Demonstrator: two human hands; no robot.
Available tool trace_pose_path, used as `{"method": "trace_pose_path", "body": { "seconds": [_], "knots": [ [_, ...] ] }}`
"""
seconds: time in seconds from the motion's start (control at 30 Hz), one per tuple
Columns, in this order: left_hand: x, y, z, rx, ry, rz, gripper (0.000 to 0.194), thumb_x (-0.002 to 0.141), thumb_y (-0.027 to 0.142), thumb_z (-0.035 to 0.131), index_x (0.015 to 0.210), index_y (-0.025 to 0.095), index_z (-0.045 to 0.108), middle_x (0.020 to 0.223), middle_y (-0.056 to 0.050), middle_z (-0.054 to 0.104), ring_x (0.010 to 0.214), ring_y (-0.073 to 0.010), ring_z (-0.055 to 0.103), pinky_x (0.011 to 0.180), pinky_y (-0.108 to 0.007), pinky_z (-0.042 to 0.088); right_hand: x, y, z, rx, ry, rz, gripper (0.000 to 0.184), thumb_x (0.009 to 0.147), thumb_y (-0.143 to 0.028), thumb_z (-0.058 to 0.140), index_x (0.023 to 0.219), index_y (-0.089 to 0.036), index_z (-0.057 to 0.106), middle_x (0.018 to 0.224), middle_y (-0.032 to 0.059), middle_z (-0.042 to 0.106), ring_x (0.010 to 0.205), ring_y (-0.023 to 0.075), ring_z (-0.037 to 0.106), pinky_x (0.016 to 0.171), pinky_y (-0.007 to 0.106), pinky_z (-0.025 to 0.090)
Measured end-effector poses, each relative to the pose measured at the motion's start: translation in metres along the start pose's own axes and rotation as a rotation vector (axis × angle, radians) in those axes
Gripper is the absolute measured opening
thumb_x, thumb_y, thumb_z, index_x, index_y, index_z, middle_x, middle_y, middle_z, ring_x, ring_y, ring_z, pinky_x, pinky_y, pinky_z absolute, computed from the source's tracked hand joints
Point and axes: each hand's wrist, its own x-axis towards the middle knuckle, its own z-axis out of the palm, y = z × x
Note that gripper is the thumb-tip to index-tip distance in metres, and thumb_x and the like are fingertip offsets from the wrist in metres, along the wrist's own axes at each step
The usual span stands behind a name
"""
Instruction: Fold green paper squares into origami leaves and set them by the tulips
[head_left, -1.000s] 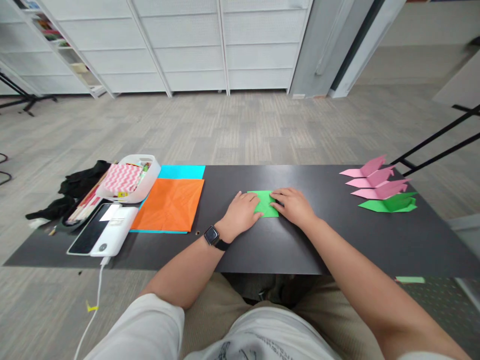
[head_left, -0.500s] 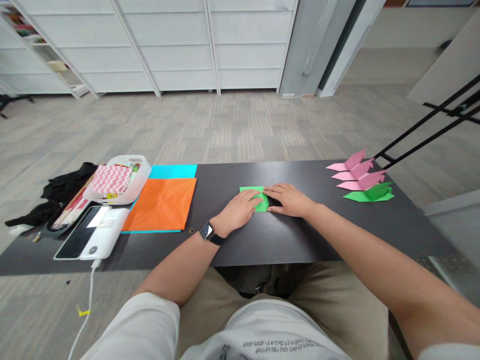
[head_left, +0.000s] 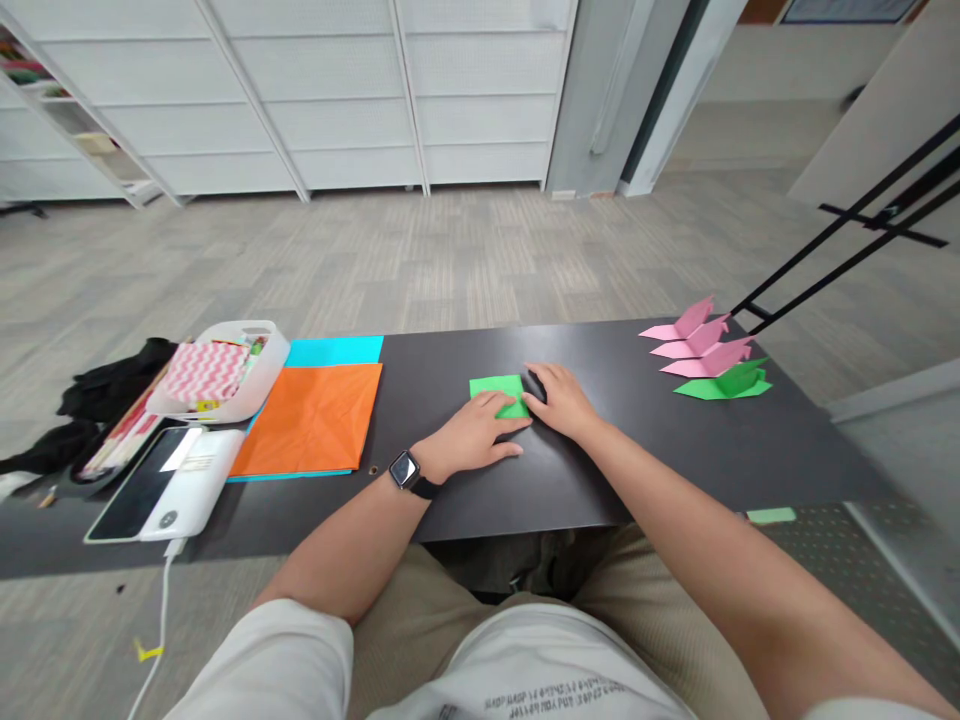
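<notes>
A small folded green paper (head_left: 496, 392) lies flat near the middle of the black table (head_left: 637, 450). My left hand (head_left: 472, 436), with a watch on the wrist, rests palm down on the paper's near edge, fingers stretched flat. My right hand (head_left: 559, 399) presses its fingertips against the paper's right edge, fingers flat on the table. Part of the paper is hidden under both hands.
Three folded pink pieces (head_left: 694, 345) and a green one (head_left: 724, 384) lie at the far right. An orange sheet (head_left: 315, 418) on a cyan sheet (head_left: 337, 350) lies to the left, beside a white basket (head_left: 221, 372), a white device (head_left: 161, 482) with a cable, and black cloth (head_left: 105, 385).
The green paper has become narrower as my right hand slid left along it. My left hand has drawn back toward its near edge. The camera has turned to the right.
</notes>
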Motion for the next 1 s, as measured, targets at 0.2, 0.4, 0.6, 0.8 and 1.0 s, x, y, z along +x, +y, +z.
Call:
{"method": "trace_pose_path", "body": {
  "seconds": [0.2,0.4,0.6,0.8,1.0],
  "knots": [
    [-0.001,0.002,0.000,0.000,-0.052,-0.030,0.057,0.100,0.062,0.063,0.151,0.034,0.065,0.159,-0.013,0.051,0.150,-0.0378,0.044,0.129,-0.059,0.032,0.004,-0.003,-0.001,-0.064,-0.010,0.024,0.057,0.094,-0.040,0.067,0.148,-0.022,0.059,0.141,0.0148,0.065,0.133,0.0361,0.057,0.115,0.053,0.045],
    [-0.002,0.004,-0.003,-0.010,-0.098,-0.074,0.061,0.098,0.064,0.066,0.153,0.037,0.063,0.164,-0.014,0.047,0.153,-0.0406,0.040,0.129,-0.064,0.028,0.015,-0.004,0.006,-0.124,0.043,0.127,0.059,0.094,-0.041,0.067,0.149,-0.022,0.058,0.143,0.0167,0.064,0.133,0.0384,0.055,0.114,0.055,0.044],
    [-0.003,0.004,-0.004,-0.003,-0.081,-0.049,0.062,0.096,0.064,0.068,0.152,0.036,0.063,0.163,-0.015,0.048,0.153,-0.0399,0.041,0.128,-0.062,0.030,0.030,-0.005,0.013,-0.142,0.088,0.226,0.062,0.094,-0.044,0.068,0.150,-0.021,0.058,0.142,0.0202,0.063,0.131,0.0417,0.056,0.111,0.059,0.044],
    [-0.004,0.003,-0.001,-0.018,-0.082,-0.058,0.064,0.096,0.065,0.068,0.153,0.036,0.062,0.164,-0.014,0.048,0.155,-0.0395,0.039,0.129,-0.064,0.028,0.035,-0.005,0.016,-0.184,0.136,0.238,0.053,0.098,-0.043,0.064,0.146,-0.021,0.061,0.137,0.0203,0.067,0.126,0.0400,0.058,0.108,0.058,0.046],
    [-0.006,0.003,0.001,-0.030,-0.079,-0.066,0.062,0.098,0.063,0.067,0.153,0.036,0.061,0.167,-0.014,0.045,0.157,-0.0395,0.038,0.129,-0.066,0.027,0.029,-0.006,0.005,-0.111,0.146,0.125,0.031,0.102,-0.036,0.060,0.128,-0.025,0.072,0.131,0.0141,0.070,0.124,0.0349,0.060,0.107,0.053,0.046]
  ]
}}
